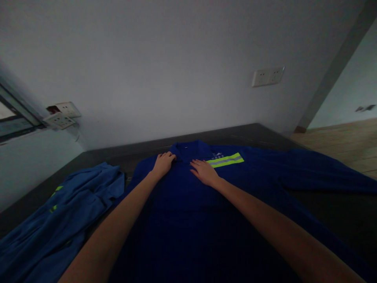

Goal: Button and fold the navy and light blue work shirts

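Note:
A dark blue work jacket lies spread front side up, its collar at the far end. A yellow-green and silver reflective strip crosses the chest, below a small white print. My left hand is beside the collar on the left, its fingers bent and closed on the fabric. Just right of the front opening, my right hand rests flat on the chest with fingers stretched out, touching the near end of the strip. One sleeve reaches out to the right; the other side is partly hidden by my left arm.
A second, lighter blue garment with reflective patches lies rumpled at the left on the dark table. Behind the table stands a grey wall with a double socket. More sockets hang loose by the window at left.

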Demonstrator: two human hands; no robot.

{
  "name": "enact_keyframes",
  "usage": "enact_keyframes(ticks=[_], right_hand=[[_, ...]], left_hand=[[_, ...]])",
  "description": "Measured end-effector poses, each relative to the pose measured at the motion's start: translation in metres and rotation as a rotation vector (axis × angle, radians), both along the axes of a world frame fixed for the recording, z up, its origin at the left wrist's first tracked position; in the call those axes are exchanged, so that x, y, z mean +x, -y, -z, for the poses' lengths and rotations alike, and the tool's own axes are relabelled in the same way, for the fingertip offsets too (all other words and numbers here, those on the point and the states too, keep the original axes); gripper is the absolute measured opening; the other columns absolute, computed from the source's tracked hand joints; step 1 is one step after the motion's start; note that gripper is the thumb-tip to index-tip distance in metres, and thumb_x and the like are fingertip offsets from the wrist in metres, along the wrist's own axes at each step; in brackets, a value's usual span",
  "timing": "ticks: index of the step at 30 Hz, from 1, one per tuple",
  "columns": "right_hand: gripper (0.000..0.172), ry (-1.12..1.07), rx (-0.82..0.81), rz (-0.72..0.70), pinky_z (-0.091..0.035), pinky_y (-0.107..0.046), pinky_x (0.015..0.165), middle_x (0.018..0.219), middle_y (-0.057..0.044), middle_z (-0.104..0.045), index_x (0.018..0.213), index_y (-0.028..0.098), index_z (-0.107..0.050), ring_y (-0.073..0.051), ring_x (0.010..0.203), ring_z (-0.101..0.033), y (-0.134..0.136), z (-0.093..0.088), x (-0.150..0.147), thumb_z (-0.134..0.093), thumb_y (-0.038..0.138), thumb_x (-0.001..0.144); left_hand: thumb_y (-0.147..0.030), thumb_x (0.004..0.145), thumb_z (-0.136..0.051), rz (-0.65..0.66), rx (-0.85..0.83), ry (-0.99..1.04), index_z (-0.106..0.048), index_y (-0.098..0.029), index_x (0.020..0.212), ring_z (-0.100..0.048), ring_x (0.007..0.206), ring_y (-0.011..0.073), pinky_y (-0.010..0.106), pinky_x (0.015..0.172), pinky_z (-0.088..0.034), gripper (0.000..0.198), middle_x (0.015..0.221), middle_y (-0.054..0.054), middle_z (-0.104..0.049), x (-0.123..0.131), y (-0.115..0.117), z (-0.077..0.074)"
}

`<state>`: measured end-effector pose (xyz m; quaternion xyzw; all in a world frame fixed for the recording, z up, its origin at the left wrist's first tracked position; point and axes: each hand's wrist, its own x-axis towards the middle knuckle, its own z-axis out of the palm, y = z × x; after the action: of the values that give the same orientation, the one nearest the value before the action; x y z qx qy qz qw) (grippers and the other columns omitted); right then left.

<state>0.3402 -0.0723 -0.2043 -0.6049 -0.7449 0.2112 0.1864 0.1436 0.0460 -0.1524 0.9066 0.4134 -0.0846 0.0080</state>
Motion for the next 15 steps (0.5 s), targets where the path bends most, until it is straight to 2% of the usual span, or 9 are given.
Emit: enact_keyframes(ticks=[4, 7, 10, 13, 15], right_hand=[[0.037, -0.002, 0.046, 0.02, -0.038, -0.042, 0.103, 0.134, -0.014, -0.055, 0.126, 0.016, -0.059, -0.026, 0.125, -0.048, -0.001, -0.008, 0.003, -0.049, 0.031, 0.093], [0.027, 0.024, 0.091, 0.064, -0.044, -0.038, 0.092, 0.119, -0.012, -0.061, 0.113, 0.018, -0.065, -0.025, 0.112, -0.053, -0.003, -0.018, 0.004, -0.054, 0.028, 0.09], [0.02, 0.04, 0.077, 0.1, -0.046, -0.037, 0.086, 0.109, -0.01, -0.062, 0.105, 0.02, -0.067, -0.025, 0.106, -0.053, -0.006, -0.023, 0.003, -0.056, 0.028, 0.089], [0.019, 0.036, 0.045, 0.097, -0.046, -0.035, 0.085, 0.109, -0.009, -0.062, 0.104, 0.021, -0.067, -0.024, 0.105, -0.054, -0.008, -0.022, 0.001, -0.056, 0.026, 0.089], [0.019, 0.033, 0.027, 0.097, -0.046, -0.035, 0.083, 0.109, -0.009, -0.062, 0.104, 0.021, -0.066, -0.024, 0.105, -0.055, -0.009, -0.02, 0.001, -0.055, 0.026, 0.089]], left_hand=[[-0.006, 0.082, -0.043, -0.003, -0.021, -0.031, -0.066, -0.024, 0.095, -0.055, 0.106, 0.0246, 0.041, 0.095, -0.038, 0.032, 0.106, 0.008, -0.063, -0.006, -0.003, -0.003], [-0.01, 0.082, -0.045, -0.017, -0.059, -0.059, -0.066, -0.024, 0.098, -0.059, 0.1, 0.0221, 0.036, 0.09, -0.042, 0.03, 0.104, 0.006, -0.066, -0.008, -0.002, -0.004], [-0.019, 0.084, -0.047, -0.019, -0.02, -0.067, -0.067, -0.023, 0.091, -0.061, 0.096, 0.0224, 0.036, 0.089, -0.043, 0.021, 0.099, 0.006, -0.067, -0.007, 0.0, -0.007], [-0.029, 0.089, -0.043, -0.091, 0.012, -0.039, -0.066, -0.02, 0.085, -0.062, 0.089, 0.0232, 0.035, 0.082, -0.045, 0.025, 0.09, 0.008, -0.067, -0.002, -0.001, -0.008], [-0.029, 0.091, -0.041, -0.145, 0.037, 0.024, -0.064, -0.019, 0.091, -0.062, 0.09, 0.0227, 0.034, 0.081, -0.047, 0.025, 0.094, 0.009, -0.066, 0.003, -0.003, -0.004]])
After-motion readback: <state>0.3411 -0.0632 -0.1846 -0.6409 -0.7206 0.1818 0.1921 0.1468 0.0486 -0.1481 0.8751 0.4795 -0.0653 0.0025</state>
